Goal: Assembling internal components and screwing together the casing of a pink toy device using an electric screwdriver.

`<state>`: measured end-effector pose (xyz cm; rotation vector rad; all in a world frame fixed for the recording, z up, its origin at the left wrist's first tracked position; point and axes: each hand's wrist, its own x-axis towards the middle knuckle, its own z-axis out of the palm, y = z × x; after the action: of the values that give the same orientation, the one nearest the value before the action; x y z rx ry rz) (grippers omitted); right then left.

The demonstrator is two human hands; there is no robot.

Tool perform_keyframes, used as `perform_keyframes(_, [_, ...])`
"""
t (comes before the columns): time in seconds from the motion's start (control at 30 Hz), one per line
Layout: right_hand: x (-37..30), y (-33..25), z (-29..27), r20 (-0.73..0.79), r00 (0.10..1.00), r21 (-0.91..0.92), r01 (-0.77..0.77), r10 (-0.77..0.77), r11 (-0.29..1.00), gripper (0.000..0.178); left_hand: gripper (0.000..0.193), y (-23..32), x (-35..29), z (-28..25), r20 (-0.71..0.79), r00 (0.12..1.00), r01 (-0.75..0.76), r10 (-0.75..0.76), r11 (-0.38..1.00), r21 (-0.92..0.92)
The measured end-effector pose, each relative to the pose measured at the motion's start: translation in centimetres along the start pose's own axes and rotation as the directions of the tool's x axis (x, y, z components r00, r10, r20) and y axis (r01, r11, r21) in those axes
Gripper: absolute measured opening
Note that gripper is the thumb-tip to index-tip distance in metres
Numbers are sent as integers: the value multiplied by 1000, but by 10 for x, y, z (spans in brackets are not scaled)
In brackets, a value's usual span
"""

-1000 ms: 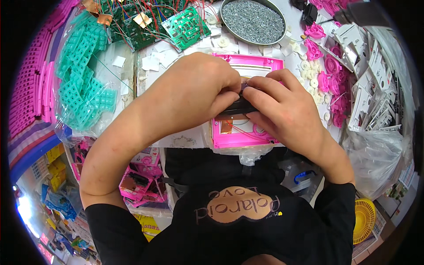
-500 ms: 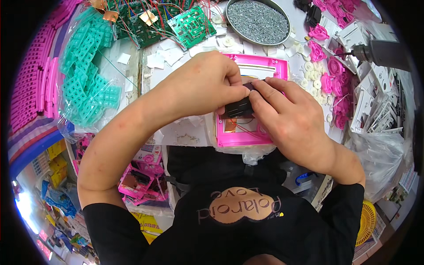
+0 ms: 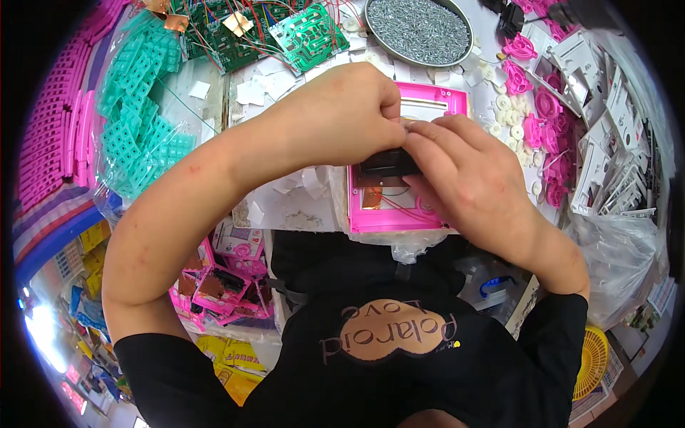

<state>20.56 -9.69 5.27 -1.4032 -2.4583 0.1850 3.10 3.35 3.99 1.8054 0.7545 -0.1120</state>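
A black plastic box-like part [image 3: 389, 165] is in front of me, over a pink plastic housing [image 3: 367, 224] that lies on the bench. My right hand [image 3: 471, 160] grips the box's right end, its fingertips bent over the far edge and its thumb low on the side. My left hand [image 3: 360, 110] is closed in a pinch at the far edge, where its fingertips meet the right ones. Whatever lies between those fingertips is hidden. Red wires [image 3: 403, 212], a copper-coloured piece [image 3: 372, 197] and a brown board edge show inside the housing.
Green circuit boards [image 3: 308, 39] with wires and a round tray of screws [image 3: 421, 36] are at the back. Turquoise keypads [image 3: 139, 121] lie left. White rollers [image 3: 510, 118], pink rings [image 3: 548, 105] and white plastic frames [image 3: 606, 143] lie right. A bin of pink assemblies [image 3: 225, 289] stands lower left.
The black box has turned so that a smoother side faces me. Both hands have shifted slightly at its far edge. The dark power tool at the upper right has swung away upward.
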Motion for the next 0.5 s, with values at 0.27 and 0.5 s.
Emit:
perform_keyframes(0.27, [-8,10,15,-166,986,205,2,32,979,56,12,-1,4,-4,32,999,32,-30,998,-61])
perform_keyframes(0.5, [-9,12,11,-127,990,239,-32,64,970,56,15,-1,5,-10,65,997,31,-29,999,-24])
